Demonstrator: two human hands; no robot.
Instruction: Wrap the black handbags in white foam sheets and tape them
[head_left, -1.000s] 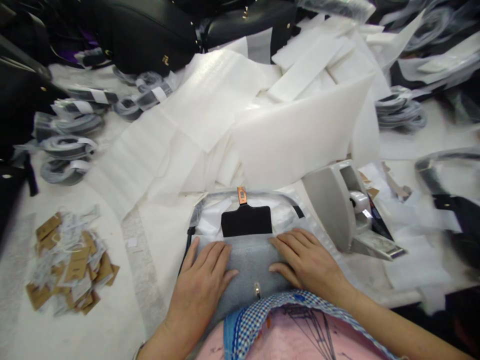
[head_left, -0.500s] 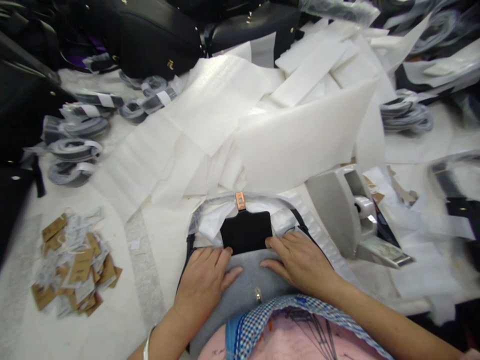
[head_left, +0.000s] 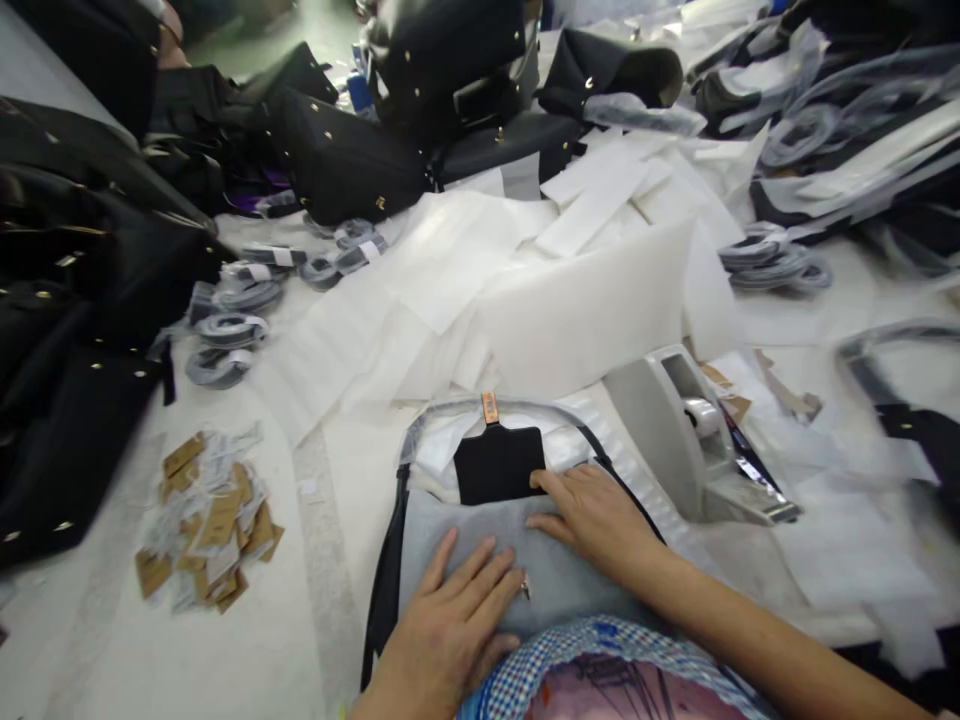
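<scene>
A black handbag with a grey suede-like panel facing up lies right in front of me. My left hand rests flat on the panel, fingers spread, close to a small metal clasp. At the panel's upper right edge, my right hand has its fingers curled over the edge and the thumb on the grey surface. Its index finger touches a black tab that sticks up from the bag. Beyond the tab, an orange-brown label sits on the plastic-wrapped handle.
White foam sheets are heaped beyond the bag. A grey tape dispenser stands to the right. At left lie a pile of brown tags and several wrapped coiled straps. Black bags are stacked at the back and left.
My left hand has left the panel's upper edge and moved down onto its middle, now flat. The right hand keeps its place on the edge. The view has tilted up and shifted left.
</scene>
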